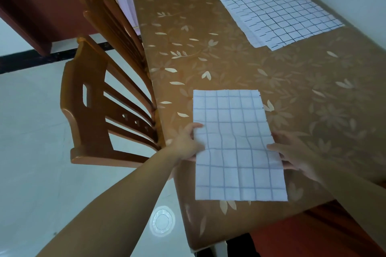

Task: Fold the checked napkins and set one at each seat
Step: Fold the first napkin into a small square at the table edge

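A white napkin with a blue check [236, 144], folded into a long rectangle, lies near the table's near-left corner. My left hand [187, 142] grips its left edge, fingers tucked under the cloth and thumb at the edge. My right hand [292, 152] holds the right edge, thumb on top and fingers beneath. The napkin's middle is slightly rippled between my hands. A stack of unfolded checked napkins [279, 14] lies flat at the far right of the table.
The table [208, 58] wears a glossy amber cover with a pale flower print. A wooden chair [100, 100] stands pushed in at the left side, another behind it. Pale tiled floor lies to the left. A red seat shows at the bottom right.
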